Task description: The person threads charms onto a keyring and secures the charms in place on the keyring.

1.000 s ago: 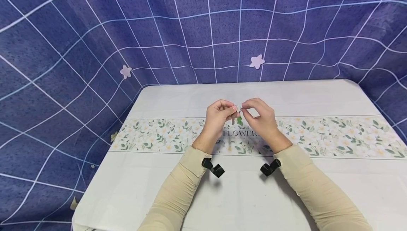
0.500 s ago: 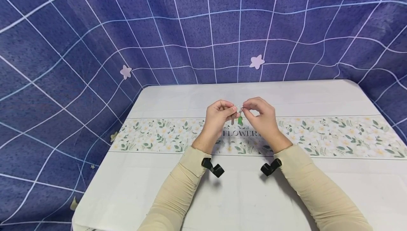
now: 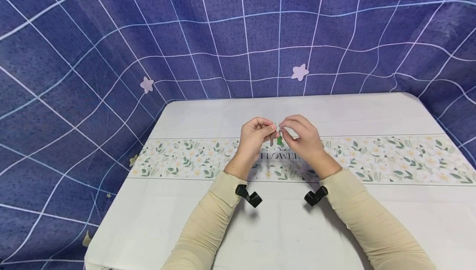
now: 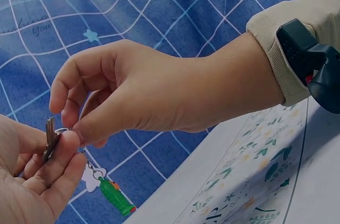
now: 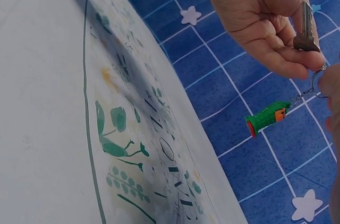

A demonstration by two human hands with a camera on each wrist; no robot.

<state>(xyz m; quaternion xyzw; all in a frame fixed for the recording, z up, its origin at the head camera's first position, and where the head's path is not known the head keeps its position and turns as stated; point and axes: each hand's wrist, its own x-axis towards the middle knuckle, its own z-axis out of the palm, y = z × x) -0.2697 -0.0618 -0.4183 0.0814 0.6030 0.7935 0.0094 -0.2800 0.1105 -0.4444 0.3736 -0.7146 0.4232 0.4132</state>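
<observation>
Both hands meet above the table's middle in the head view. My left hand [image 3: 253, 140] holds a metal key [image 5: 306, 27] between thumb and fingers, its toothed blade sticking out. Close beside it, my right hand [image 3: 305, 138] pinches the metal key ring [image 5: 316, 83] with thumb and fingertips. From the ring a short chain [image 5: 303, 95] hangs, carrying a green figure charm [image 4: 114, 196] with orange and red parts. The right fingertips partly cover the ring, so I cannot tell whether the key is threaded on it.
Beneath the hands stretches a white tablecloth [image 3: 275, 228] with a flowered band [image 3: 401, 158] and printed lettering. A blue grid-patterned curtain [image 3: 223, 34] with stars hangs behind and to the left. Black wrist cameras [image 3: 249, 195] are strapped over both sleeves.
My right hand has shifted slightly left, nearer my left hand, and its fingertips have changed position at the ring. The green charm has swung a little. The left hand stays almost still.
</observation>
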